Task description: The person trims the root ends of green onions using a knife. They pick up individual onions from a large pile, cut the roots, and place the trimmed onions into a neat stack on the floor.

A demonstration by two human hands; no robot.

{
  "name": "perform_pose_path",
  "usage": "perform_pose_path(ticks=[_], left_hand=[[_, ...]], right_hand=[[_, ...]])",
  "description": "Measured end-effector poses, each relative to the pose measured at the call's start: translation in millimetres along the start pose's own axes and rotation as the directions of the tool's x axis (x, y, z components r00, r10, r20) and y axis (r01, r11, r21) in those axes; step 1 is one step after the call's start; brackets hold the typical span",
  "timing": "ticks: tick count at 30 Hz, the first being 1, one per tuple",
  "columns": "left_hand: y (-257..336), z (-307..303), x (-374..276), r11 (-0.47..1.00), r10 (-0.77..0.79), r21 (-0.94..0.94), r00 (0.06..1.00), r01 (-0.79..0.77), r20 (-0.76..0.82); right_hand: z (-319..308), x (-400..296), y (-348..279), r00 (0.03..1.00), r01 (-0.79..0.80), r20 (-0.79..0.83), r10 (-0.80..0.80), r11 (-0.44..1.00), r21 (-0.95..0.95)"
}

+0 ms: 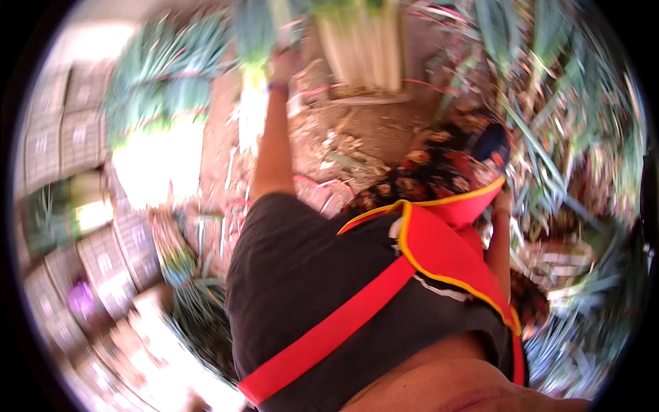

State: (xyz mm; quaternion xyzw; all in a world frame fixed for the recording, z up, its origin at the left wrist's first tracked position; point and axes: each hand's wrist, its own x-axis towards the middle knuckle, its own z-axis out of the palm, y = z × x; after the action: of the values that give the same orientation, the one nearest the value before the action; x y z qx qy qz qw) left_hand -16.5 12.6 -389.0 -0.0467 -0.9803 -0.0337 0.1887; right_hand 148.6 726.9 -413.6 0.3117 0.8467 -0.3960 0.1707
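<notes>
My left hand (282, 64) reaches forward and grips the side of a bunch of leeks (253, 82), near where green leaves meet white stems. Motion blur hides its fingers. To its right, a thick bundle of leeks (360, 51) stands with its root ends on a pale round base (373, 99). My right hand (503, 198) is low by my knee, at the edge of a red apron (450, 242) with yellow trim. It is small, blurred and partly covered, so its grip does not show. Loose leeks (545, 154) lie just beyond it.
Tied leek bundles (159, 123) are stacked at the left, beside several plastic crates (82, 134). Another bundle (172, 244) lies lower down. Pink twine (322, 188) and leaf scraps (345, 147) litter the dirt floor (376, 123). More leek leaves (576, 335) cover the lower right.
</notes>
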Motion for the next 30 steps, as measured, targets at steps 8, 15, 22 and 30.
perform_pose_path(ticks=[8,15,22,30], left_hand=[[-86.9,49.4,-178.1,0.250,-0.775,-0.217,0.330,0.943,0.538],[73.3,-11.3,-39.7,0.297,-0.614,-0.620,0.643,0.726,0.458],[281.5,-72.9,120.4,0.310,-0.106,-0.820,0.875,0.481,0.473],[454.8,9.3,221.8,-0.174,0.441,-0.513,0.532,0.841,0.723]], right_hand=[[0.7,55.0,-27.8,0.956,0.111,-0.217,-0.198,0.928,-0.357],[64.1,122.9,-70.5,0.867,0.154,-0.334,-0.369,0.837,-0.526],[21.3,176.2,-107.7,0.995,0.013,0.102,0.015,0.963,-0.271],[-97.8,-8.9,-193.7,0.899,0.396,-0.200,-0.389,0.918,-0.006]])
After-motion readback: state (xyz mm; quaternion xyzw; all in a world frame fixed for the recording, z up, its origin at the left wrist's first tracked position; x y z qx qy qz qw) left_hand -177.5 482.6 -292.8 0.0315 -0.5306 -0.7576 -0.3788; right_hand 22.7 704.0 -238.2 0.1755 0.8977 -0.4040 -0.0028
